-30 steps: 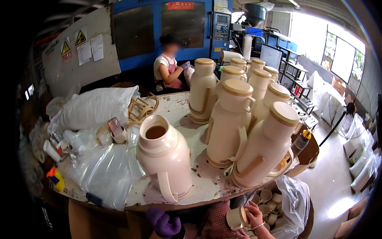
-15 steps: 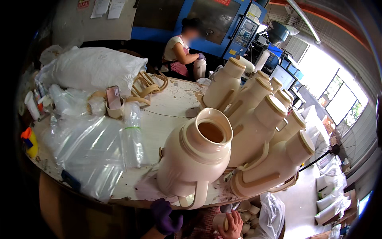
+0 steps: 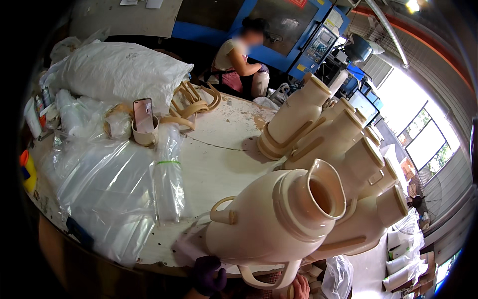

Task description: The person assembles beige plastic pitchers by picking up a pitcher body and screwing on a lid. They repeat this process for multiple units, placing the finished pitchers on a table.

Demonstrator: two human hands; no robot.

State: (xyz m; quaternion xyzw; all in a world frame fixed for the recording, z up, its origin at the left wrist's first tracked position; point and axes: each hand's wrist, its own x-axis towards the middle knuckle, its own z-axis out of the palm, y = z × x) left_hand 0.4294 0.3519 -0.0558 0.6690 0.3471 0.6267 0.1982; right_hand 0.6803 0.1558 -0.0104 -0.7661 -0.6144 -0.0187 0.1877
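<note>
A large cream jug (image 3: 259,219) with an open, spouted mouth stands near the table's front edge, seeming to lean right in this view. Just below its base, my left hand (image 3: 208,276) in a purple glove has loosely curled fingers, a gap before the thumb, and nothing visible in it. My bare right hand (image 3: 301,287) is low, behind the jug's handle (image 3: 271,284), its fingers curled round a round beige cap (image 3: 286,292), mostly hidden. Several capped cream jugs (image 3: 294,117) stand behind and to the right.
Clear plastic bags (image 3: 107,189) cover the table's left side. A phone (image 3: 143,115) stands in a cup (image 3: 145,133) by loose beige handles (image 3: 199,102). Behind lies a white sack (image 3: 117,74). A co-worker (image 3: 234,62) sits beyond the table. A plastic bag (image 3: 338,276) hangs at lower right.
The view has shifted, and the front jug appears farther right and more tilted. My right hand, earlier plainly on a beige cap over a container of caps, is now partly behind the jug's handle.
</note>
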